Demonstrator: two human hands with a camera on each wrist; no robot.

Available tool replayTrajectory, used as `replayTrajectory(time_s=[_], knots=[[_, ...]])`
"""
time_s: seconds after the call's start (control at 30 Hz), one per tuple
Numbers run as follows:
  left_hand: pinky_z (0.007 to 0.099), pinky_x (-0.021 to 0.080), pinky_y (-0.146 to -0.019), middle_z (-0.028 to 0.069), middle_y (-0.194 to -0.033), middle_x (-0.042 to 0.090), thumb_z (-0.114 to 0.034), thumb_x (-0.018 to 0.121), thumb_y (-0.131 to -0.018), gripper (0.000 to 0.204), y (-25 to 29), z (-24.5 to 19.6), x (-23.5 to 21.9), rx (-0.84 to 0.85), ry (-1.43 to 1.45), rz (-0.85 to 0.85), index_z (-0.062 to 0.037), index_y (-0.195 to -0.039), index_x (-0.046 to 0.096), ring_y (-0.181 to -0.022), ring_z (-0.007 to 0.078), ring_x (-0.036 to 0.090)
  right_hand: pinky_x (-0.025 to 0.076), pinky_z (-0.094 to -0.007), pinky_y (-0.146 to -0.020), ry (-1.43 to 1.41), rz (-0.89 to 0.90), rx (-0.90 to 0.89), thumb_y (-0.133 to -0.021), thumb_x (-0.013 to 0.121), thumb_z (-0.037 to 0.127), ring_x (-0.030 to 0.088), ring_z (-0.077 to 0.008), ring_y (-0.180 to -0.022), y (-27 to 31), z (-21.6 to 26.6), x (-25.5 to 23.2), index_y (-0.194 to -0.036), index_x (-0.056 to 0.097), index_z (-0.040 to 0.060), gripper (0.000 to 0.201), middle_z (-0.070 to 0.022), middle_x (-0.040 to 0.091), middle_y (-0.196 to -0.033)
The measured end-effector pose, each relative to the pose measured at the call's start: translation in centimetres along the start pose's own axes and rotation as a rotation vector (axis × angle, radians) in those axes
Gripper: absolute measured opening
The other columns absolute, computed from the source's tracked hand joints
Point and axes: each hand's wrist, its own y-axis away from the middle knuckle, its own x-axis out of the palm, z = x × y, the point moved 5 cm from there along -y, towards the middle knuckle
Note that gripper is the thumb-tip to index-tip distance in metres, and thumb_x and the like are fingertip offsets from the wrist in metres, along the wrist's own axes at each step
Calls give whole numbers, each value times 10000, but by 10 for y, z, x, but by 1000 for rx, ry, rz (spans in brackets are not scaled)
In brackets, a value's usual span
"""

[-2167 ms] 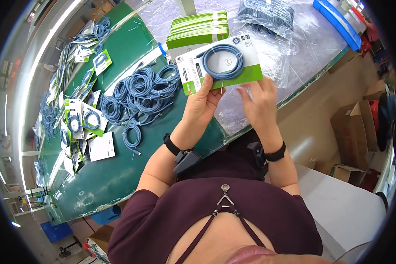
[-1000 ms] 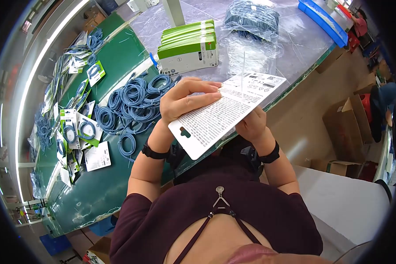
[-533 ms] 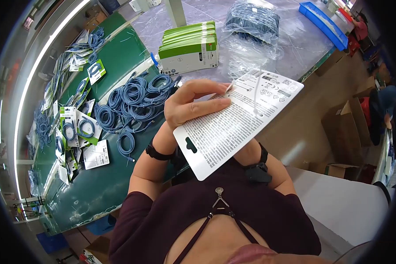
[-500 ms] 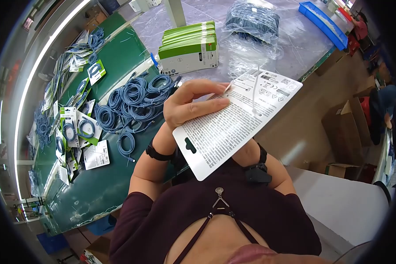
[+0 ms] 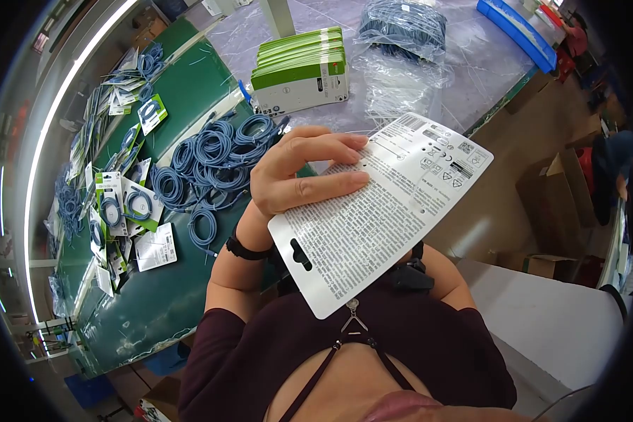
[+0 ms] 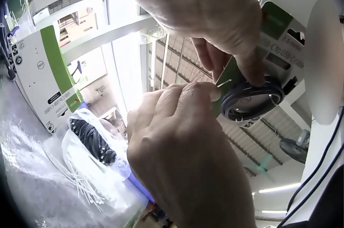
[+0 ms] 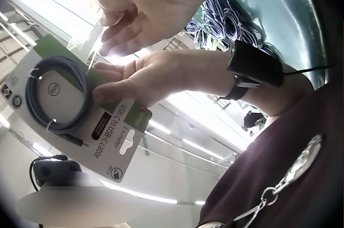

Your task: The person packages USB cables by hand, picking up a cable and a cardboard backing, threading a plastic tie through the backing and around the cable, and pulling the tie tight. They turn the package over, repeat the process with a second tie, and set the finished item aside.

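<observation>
In the head view my left hand grips a white backing card, fingers over its printed back. The right wrist view shows the card's white and green front, labelled USB-C to USB-C cable. A blue-grey coiled cable is fastened there, with the left thumb beside the coil. My right hand is at the card's edge in the left wrist view, pinching the end of a thin white cable tie. The card hides the right hand from the head view.
A stack of green and white cards stands behind the hands. Loose coiled cables and carded cables lie to the left. Bagged cables, white ties in plastic and a blue tray are farther back.
The card has been flipped from its cable side to its printed back and tilted toward the body. The right hand has moved behind it. The tie's tail no longer crosses the back.
</observation>
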Motion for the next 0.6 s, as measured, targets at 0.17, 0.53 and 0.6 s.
replayTrajectory(time_s=[0.17,0.53,0.6], knots=[[353,507,-823,57,-987,671,-145,753,-693,318,-4,-3,0,39,-29,12,-126,-1011,742,-971,263,691,510,-353,-950,46,1,-4,-1019,412,372,575,-212,-1137,-21,6,-4,-1313,440,66,425,-124,535,-1212],[342,506,-817,70,-997,680,-165,738,-717,303,-6,-6,2,81,-98,41,-114,-1015,739,-975,274,693,502,-361,-953,150,4,-13,-1025,405,353,558,-203,-1155,-39,4,-16,-1340,424,70,423,-130,524,-1242],[340,507,-814,72,-991,681,-168,738,-719,304,-6,-6,2,85,-97,41,-107,-1016,736,-975,274,694,500,-362,-953,169,4,-15,-1026,404,349,555,-201,-1158,-41,4,-18,-1345,421,71,423,-131,522,-1248]])
